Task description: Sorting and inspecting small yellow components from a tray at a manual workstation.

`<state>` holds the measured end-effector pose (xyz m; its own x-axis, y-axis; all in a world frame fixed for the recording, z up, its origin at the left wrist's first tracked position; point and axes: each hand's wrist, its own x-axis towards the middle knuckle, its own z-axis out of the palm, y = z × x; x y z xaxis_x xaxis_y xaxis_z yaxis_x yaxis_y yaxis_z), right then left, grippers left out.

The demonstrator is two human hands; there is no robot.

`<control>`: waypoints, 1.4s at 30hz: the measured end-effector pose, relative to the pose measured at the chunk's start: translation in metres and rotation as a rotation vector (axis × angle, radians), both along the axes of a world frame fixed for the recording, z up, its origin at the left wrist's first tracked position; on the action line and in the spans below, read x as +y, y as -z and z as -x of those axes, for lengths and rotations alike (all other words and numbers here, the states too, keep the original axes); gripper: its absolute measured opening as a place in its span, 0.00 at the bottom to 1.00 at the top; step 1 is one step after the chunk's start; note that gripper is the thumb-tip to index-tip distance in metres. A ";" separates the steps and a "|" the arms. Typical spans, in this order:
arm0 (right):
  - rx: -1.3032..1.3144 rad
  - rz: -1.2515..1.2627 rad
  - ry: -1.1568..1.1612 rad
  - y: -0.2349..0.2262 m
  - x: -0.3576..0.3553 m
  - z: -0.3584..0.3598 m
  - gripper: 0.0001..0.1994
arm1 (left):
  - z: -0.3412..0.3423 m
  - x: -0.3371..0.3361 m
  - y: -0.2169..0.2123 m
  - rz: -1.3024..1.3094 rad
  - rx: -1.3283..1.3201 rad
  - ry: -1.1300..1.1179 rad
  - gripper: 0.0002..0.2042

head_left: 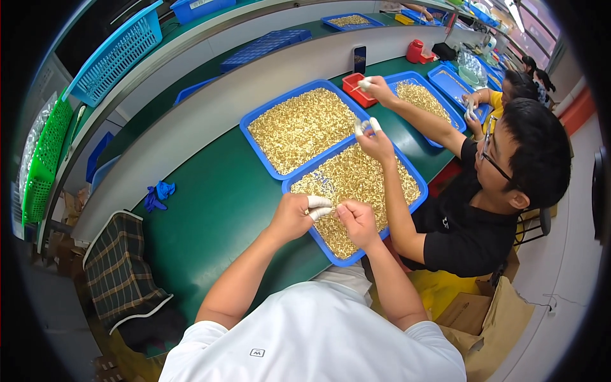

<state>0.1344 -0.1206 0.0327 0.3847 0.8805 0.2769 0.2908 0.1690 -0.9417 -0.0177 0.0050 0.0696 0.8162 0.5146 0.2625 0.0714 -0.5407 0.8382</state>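
Note:
My left hand (291, 215), with white finger covers on its fingertips, is closed in a pinch over the near blue tray (415, 205). Right beside it, my right hand (358, 224) is also closed, thumb against finger, its fingertips almost meeting those of the left. Whatever lies between the fingertips is too small to make out. Below both hands, many small gold-coloured metal pieces (363, 175) fill the near tray. A second blue tray (244, 125), heaped with similar pieces (299, 127), adjoins it on the far side.
On the right a co-worker in a black shirt (458, 235) reaches over the trays, hands near a red box (359, 90). Blue gloves (158, 196) lie on the green table (191, 235). A checked cloth (124, 264) hangs at left. A phone (359, 60) leans against the partition.

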 end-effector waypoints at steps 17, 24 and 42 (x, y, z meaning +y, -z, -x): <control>0.329 0.026 0.138 0.031 -0.033 -0.005 0.13 | -0.019 0.032 -0.001 0.021 0.081 0.116 0.08; 0.268 -0.017 0.286 0.056 -0.053 -0.003 0.15 | -0.057 0.108 -0.024 -0.568 0.097 -0.377 0.19; 0.170 -0.001 0.423 0.058 -0.035 0.001 0.13 | -0.040 -0.020 0.059 -0.400 0.374 0.267 0.10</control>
<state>0.1329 -0.1560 -0.0251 0.7502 0.6364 0.1795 0.1760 0.0694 -0.9819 0.0227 -0.0150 0.0109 0.9777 0.2004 0.0636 0.1406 -0.8481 0.5109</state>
